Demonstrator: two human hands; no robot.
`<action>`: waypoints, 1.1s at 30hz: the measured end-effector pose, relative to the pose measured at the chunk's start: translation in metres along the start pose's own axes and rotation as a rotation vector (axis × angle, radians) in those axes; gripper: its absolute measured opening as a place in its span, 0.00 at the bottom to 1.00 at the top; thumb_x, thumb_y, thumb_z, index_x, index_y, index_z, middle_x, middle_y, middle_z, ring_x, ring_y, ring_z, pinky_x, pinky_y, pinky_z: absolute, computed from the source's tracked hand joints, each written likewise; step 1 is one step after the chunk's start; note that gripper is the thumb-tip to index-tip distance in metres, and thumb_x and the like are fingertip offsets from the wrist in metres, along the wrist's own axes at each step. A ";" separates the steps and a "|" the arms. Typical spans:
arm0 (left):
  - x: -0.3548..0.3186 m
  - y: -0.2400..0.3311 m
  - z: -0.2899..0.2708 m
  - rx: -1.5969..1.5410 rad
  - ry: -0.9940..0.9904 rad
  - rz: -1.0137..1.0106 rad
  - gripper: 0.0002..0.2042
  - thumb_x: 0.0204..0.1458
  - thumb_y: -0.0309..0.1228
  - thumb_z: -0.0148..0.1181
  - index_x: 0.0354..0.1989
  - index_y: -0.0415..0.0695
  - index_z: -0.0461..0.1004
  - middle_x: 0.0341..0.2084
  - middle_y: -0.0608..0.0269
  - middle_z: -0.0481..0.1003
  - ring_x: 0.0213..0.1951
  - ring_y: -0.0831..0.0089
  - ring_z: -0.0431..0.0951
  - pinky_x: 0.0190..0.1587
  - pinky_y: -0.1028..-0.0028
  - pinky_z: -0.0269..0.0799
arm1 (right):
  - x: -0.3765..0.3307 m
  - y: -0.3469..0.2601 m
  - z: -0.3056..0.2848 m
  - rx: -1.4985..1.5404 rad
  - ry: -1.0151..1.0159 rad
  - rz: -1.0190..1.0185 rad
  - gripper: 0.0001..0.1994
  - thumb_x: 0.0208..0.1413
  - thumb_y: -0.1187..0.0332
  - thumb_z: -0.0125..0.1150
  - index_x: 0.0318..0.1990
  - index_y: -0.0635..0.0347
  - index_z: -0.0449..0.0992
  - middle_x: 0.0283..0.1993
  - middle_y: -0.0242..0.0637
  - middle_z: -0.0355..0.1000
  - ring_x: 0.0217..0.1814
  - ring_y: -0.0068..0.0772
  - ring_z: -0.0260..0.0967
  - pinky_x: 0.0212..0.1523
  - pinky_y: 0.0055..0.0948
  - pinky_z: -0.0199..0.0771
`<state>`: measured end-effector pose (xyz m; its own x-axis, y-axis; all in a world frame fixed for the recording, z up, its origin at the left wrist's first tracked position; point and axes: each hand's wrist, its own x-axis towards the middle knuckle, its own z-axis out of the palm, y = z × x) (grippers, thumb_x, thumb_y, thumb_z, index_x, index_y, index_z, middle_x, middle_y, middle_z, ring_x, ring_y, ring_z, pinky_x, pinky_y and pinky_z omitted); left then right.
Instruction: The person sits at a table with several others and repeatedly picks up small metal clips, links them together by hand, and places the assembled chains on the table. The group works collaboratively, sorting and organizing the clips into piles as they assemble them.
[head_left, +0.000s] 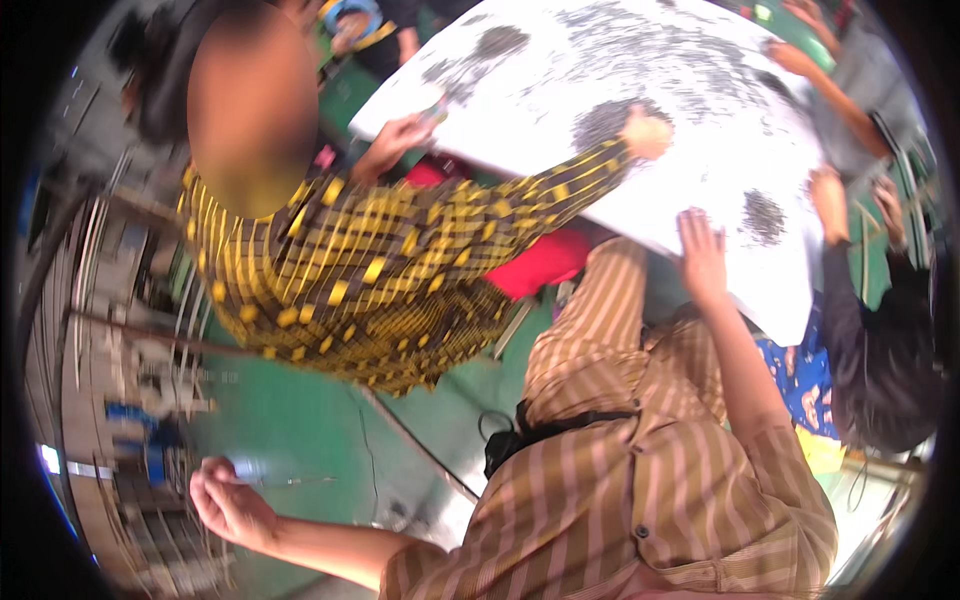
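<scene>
My right hand (703,250) rests with its fingers stretched out on the near edge of a white table top (740,285). A small heap of tiny dark pieces (763,217) lies just right of it. Away from the table, at the lower left, my left hand (232,507) is closed with its fingers curled. A thin, pale, rod-like tool (300,482) sticks out from it toward the right; its exact kind is too blurred to tell.
A person in a yellow-and-black checked top (380,260) sits at my left, one hand at a larger dark heap (600,128). Other people's arms (835,105) reach in from the right. A metal bar (420,440) crosses above the green floor (290,420).
</scene>
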<state>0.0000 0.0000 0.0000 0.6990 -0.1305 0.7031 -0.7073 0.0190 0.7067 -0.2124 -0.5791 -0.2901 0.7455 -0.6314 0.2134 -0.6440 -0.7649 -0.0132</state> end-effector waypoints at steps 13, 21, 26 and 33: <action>0.052 0.001 0.272 -0.728 -0.575 0.227 0.06 0.55 0.31 0.60 0.32 0.44 0.70 0.17 0.65 0.70 0.21 0.74 0.62 0.23 0.78 0.54 | -0.019 0.057 -0.040 0.445 0.280 0.116 0.34 0.50 0.61 0.63 0.63 0.64 0.59 0.71 0.54 0.45 0.73 0.55 0.42 0.71 0.51 0.42; 0.013 0.017 0.404 -1.168 -0.764 -0.072 0.06 0.44 0.24 0.64 0.20 0.38 0.73 0.14 0.52 0.75 0.17 0.64 0.72 0.19 0.69 0.66 | 0.000 0.081 -0.055 0.593 0.421 0.392 0.21 0.48 0.71 0.64 0.51 0.67 0.72 0.51 0.52 0.66 0.56 0.52 0.62 0.55 0.41 0.64; -0.010 0.018 0.458 -1.061 -1.236 -0.038 0.06 0.43 0.23 0.62 0.26 0.31 0.77 0.26 0.47 0.80 0.32 0.56 0.79 0.37 0.65 0.74 | 0.058 0.106 -0.037 0.643 0.417 0.540 0.14 0.46 0.69 0.67 0.40 0.68 0.78 0.34 0.51 0.70 0.38 0.53 0.71 0.41 0.42 0.72; -0.053 -0.010 0.500 -1.016 -1.554 -0.033 0.10 0.46 0.14 0.56 0.38 0.32 0.77 0.38 0.51 0.79 0.42 0.57 0.78 0.46 0.65 0.73 | 0.113 0.110 -0.025 0.448 0.280 0.560 0.13 0.45 0.66 0.69 0.30 0.70 0.76 0.36 0.53 0.70 0.40 0.54 0.71 0.42 0.42 0.73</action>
<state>-0.0829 -0.4890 -0.0833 -0.4184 -0.8105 0.4099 0.0397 0.4345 0.8998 -0.2031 -0.7317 -0.2430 0.2186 -0.9296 0.2968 -0.7368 -0.3566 -0.5744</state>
